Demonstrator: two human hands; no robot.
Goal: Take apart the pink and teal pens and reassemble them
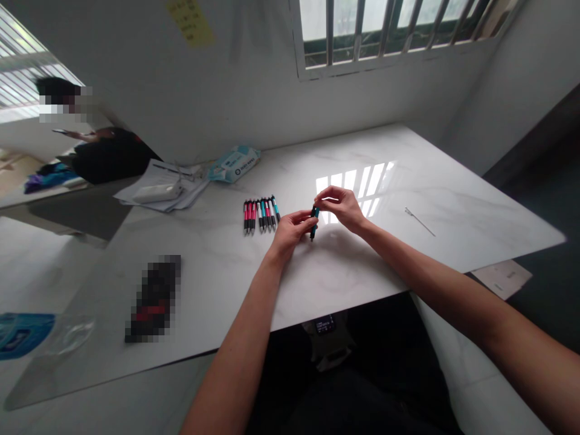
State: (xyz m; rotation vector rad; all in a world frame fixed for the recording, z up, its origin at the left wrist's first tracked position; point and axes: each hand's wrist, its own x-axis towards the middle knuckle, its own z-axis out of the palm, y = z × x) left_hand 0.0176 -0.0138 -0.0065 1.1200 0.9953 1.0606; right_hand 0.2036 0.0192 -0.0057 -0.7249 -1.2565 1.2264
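Observation:
My left hand is closed around a teal and black pen, held nearly upright just above the white table, tip pointing down. At the pen's upper end, my right hand has thumb and fingertips pinched together, touching its top; any small part between those fingertips is too small to make out. Left of my hands lies a row of several pens in red, white and teal with black grips, side by side. A thin white stick with a thicker end rests on the table right of my right hand.
The marbled white table meets the wall under a barred window. At the back left are a wet-wipes pack and papers. A blurred-out dark object and a blue clear bag lie front left. Another person sits beyond.

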